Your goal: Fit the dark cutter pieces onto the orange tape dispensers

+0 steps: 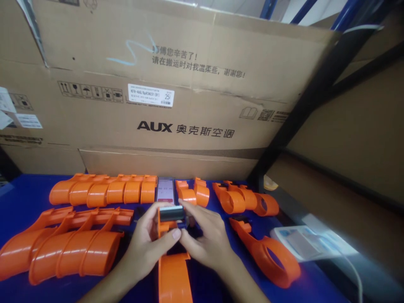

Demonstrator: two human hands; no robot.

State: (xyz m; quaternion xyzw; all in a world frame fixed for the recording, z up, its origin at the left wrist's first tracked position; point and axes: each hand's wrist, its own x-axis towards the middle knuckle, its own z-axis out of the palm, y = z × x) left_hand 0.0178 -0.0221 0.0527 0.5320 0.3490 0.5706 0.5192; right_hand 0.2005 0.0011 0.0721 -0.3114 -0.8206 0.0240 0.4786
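Note:
Between my hands is an orange tape dispenser (174, 277), its round body towards me and its head pointing away. A black piece (170, 213) with a pale serrated edge sits across the head. My left hand (150, 235) grips the orange frame from the left, thumb lying over it. On the right, my right hand (203, 235) closes its fingers and thumb around the end of the black piece, near a small dark blue part (182, 226). Its fingertips partly hide that end, so I cannot tell how the parts are joined there.
Several orange dispensers (123, 192) line the back left of the blue table (19, 189), with more dispensers (74, 252) in front. Others (246, 200) lie at right, one dispenser (268, 256) nearer. A phone (166, 191) shows a timer. Cardboard (189, 105) stands behind; a power strip (311, 242) lies right.

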